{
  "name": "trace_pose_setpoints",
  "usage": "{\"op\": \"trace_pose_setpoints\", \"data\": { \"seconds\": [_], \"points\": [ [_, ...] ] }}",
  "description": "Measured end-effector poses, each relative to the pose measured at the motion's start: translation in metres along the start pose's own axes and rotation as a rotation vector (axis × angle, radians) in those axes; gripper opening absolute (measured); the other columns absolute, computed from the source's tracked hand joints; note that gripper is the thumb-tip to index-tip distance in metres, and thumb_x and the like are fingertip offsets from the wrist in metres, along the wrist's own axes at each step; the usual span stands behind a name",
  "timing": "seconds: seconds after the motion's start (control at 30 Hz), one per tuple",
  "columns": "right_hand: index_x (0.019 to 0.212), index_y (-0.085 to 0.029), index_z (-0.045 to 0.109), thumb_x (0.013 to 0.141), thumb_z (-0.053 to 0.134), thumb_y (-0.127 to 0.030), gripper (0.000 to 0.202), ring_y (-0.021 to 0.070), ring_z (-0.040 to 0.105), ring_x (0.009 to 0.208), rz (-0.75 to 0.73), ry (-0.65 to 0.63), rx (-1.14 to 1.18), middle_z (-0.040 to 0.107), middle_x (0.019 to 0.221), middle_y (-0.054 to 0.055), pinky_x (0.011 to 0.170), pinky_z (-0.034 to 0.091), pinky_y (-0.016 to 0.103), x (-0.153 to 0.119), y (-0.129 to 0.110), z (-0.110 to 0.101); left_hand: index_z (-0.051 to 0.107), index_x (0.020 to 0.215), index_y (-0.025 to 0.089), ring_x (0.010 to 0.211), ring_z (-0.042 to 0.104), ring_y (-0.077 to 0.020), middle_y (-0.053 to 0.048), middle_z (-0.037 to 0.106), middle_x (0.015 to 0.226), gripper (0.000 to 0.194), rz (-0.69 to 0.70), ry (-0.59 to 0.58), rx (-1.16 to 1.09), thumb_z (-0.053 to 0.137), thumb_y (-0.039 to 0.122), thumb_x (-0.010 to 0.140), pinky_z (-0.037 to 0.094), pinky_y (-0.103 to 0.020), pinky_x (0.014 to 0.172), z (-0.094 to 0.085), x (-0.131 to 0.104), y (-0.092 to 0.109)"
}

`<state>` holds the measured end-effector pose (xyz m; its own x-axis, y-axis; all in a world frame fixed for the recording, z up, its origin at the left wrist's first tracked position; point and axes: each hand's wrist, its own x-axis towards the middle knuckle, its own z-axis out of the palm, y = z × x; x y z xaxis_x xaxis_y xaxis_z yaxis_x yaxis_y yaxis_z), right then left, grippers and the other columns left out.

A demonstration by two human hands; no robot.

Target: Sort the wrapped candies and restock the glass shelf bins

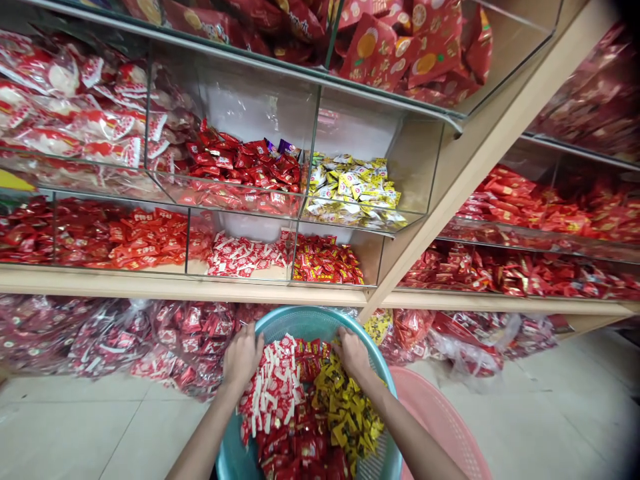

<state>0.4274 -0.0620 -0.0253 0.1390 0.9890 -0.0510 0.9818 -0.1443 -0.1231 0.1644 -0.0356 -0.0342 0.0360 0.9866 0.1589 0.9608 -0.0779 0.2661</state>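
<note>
A round teal plastic basket (287, 320) holds wrapped sweets in separate patches. Red-and-white sweets (273, 383) lie on the left, yellow sweets (345, 407) on the right, and dark red sweets (305, 443) toward the front. Over the left side of the basket, my left hand (243, 359) is closed with curled fingers beside the red-and-white sweets. My right hand (354, 353) reaches inside the back right, fingers bent down by the yellow sweets. What lies under the fingertips of either hand is hidden.
A pink basket (437, 417) stands on the tiled floor, partly behind the teal one. Wooden shelves (150, 283) with clear bins of sweets rise ahead. Below them lie plastic bags of red packets (195, 333). A slanting wooden post (450, 180) divides the shelving.
</note>
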Motion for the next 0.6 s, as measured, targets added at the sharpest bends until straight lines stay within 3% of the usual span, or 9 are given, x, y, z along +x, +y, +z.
{"op": "trace_pose_setpoints", "data": {
  "seconds": [0.17,0.27,0.4,0.5,0.6],
  "points": [
    [0.091,-0.019,0.054,0.081,0.049,-0.028,0.014,0.0148,0.057,0.075,-0.049,0.147,0.197,0.061,0.089,0.005,0.063,0.037,0.023,-0.011,0.015,-0.029,0.046,0.120,0.013,0.085,0.063,-0.0198,-0.013,0.062,0.105,0.043,0.000,-0.001,0.008,0.027,0.035,0.089,0.049,-0.029,0.066,0.000,0.000,-0.001],
    [0.082,-0.020,0.054,0.081,0.048,-0.030,0.012,0.0132,0.055,0.067,-0.075,0.164,0.264,0.060,0.081,0.002,0.057,0.034,0.022,-0.030,0.030,-0.042,0.047,0.119,0.013,0.086,0.062,-0.0196,-0.012,0.063,0.104,0.042,0.010,0.002,0.009,0.028,0.035,0.089,0.049,-0.029,0.068,0.001,0.000,-0.001],
    [0.074,-0.021,0.051,0.077,0.050,-0.028,0.007,0.0148,0.055,0.067,-0.111,0.011,0.262,0.060,0.072,0.000,0.058,0.035,0.023,-0.066,0.047,-0.049,0.047,0.118,0.012,0.088,0.062,-0.0206,-0.012,0.063,0.104,0.043,0.015,0.004,0.019,0.026,0.036,0.089,0.049,-0.029,0.069,0.001,0.000,-0.001],
    [0.074,-0.023,0.052,0.075,0.050,-0.025,0.003,0.0174,0.056,0.073,-0.071,-0.134,0.219,0.062,0.077,0.002,0.061,0.036,0.025,-0.090,0.053,-0.047,0.047,0.118,0.012,0.088,0.062,-0.0209,-0.012,0.063,0.104,0.043,0.012,0.003,0.024,0.026,0.036,0.089,0.049,-0.030,0.071,0.000,0.000,0.000],
    [0.077,-0.024,0.053,0.075,0.050,-0.025,0.004,0.0198,0.057,0.079,-0.035,-0.192,0.155,0.064,0.083,0.004,0.064,0.037,0.027,-0.101,0.055,-0.043,0.046,0.119,0.012,0.089,0.062,-0.0202,-0.013,0.062,0.105,0.042,0.008,0.006,0.016,0.027,0.035,0.089,0.049,-0.030,0.072,0.000,0.000,0.000]
  ]
}}
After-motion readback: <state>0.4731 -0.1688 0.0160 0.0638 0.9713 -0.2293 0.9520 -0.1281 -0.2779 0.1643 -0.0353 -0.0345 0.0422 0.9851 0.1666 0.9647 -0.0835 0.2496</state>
